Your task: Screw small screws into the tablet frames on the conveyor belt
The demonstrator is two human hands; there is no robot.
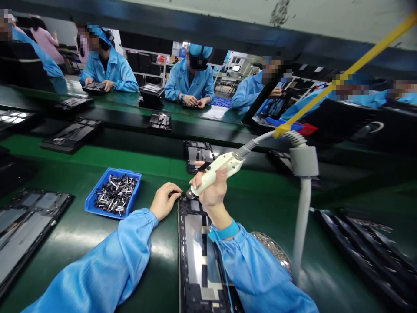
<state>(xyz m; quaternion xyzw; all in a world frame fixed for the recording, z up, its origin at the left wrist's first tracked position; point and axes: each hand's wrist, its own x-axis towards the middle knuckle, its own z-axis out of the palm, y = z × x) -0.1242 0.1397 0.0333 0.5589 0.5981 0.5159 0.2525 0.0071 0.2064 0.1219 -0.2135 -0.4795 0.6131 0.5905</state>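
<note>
My right hand (214, 191) is wrapped round a cream-coloured electric screwdriver (228, 165). It is tilted, with its tip down at the top edge of a flat black device chassis (194, 234). The bit's exact contact point cannot be made out. My left hand (165, 201) rests at the chassis's upper left corner, thumb and fingers brought together in a pinch. Whatever lies between those fingertips is too small to name. Silvery panels and a dark ribbon strip show inside the chassis, and my right forearm covers part of its right side.
A blue bin (112, 213) of small metal-and-black parts stands left of my left hand. A round dish (273, 248) of tiny parts sits behind my right sleeve. Another chassis (29, 234) lies at left; black trays (365, 256) lie at right. Co-workers in blue sit across the line.
</note>
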